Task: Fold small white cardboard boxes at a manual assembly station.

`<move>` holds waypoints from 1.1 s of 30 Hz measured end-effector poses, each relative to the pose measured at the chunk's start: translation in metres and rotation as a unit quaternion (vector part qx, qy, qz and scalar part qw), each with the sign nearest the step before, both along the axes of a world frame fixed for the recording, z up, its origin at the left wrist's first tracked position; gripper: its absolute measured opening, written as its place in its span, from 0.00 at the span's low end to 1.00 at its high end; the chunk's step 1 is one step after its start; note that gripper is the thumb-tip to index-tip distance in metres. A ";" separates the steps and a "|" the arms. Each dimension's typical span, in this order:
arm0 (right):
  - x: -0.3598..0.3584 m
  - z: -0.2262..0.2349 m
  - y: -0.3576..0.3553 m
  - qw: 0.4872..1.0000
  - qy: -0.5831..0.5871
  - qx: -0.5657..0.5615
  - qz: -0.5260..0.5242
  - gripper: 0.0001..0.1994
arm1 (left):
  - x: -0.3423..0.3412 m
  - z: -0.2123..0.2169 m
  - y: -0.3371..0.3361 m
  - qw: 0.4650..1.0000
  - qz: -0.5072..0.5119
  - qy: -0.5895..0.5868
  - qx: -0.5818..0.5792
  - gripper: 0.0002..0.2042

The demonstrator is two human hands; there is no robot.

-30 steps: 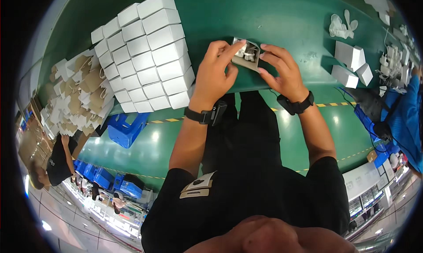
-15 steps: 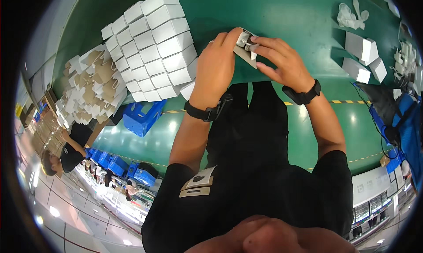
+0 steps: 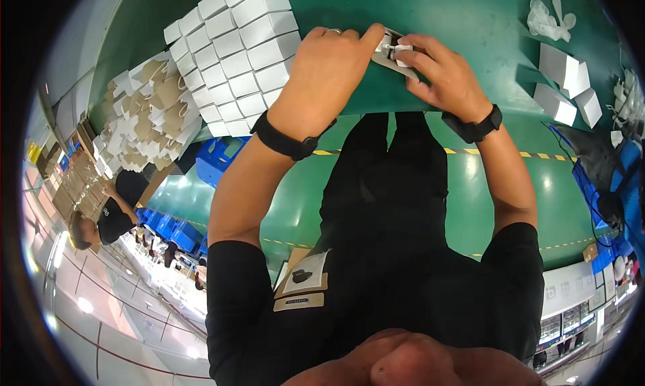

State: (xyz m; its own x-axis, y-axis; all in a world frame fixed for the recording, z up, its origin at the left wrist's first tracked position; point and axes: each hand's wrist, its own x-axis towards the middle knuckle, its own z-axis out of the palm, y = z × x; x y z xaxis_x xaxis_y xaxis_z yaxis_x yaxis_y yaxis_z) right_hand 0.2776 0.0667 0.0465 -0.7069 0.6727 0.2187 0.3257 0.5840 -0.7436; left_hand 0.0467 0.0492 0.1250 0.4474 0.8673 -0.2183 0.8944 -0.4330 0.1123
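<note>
Over the green table, my left hand grips a small open cardboard box, white outside with a brown inner side, by its left end. My right hand is at the box's other end, its fingers bent around a small white part in the opening. The kind of that part is too small to make out. Some of the box is hidden behind the fingers.
Stacked white boxes stand left, beside a heap of white-and-brown cardboard pieces. At right lie loose white boxes, a clear-wrapped white item and bagged white items. A blue stool is below; a co-worker is far left.
Both hands and the box have shifted slightly up and right in the picture. My left forearm has swung outward, and my right fingers now close on the white part inside the box.
</note>
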 end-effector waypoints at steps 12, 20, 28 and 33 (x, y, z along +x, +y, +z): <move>0.005 0.004 0.002 0.996 -0.022 0.027 0.079 0.21 | 0.014 -0.007 -0.010 0.999 0.024 -0.044 0.006 0.09; 0.009 0.003 -0.001 0.998 -0.016 -0.004 0.062 0.23 | 0.016 -0.002 -0.007 0.955 0.205 -0.149 -0.154 0.04; 0.009 -0.001 -0.013 1.000 -0.003 -0.007 0.014 0.26 | 0.005 -0.014 -0.007 0.876 0.267 -0.335 -0.221 0.06; 0.006 -0.002 -0.007 1.000 -0.006 -0.003 -0.009 0.27 | 0.019 -0.011 -0.011 0.989 0.106 -0.103 0.010 0.09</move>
State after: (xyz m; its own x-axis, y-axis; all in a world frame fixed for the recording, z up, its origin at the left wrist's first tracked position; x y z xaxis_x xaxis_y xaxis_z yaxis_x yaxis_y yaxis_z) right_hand 0.2838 0.0595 0.0441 -0.6970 0.6864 0.2073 0.3443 0.5739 -0.7430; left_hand 0.0662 0.0386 0.1137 0.2881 0.9497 -0.1224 0.9242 -0.2423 0.2953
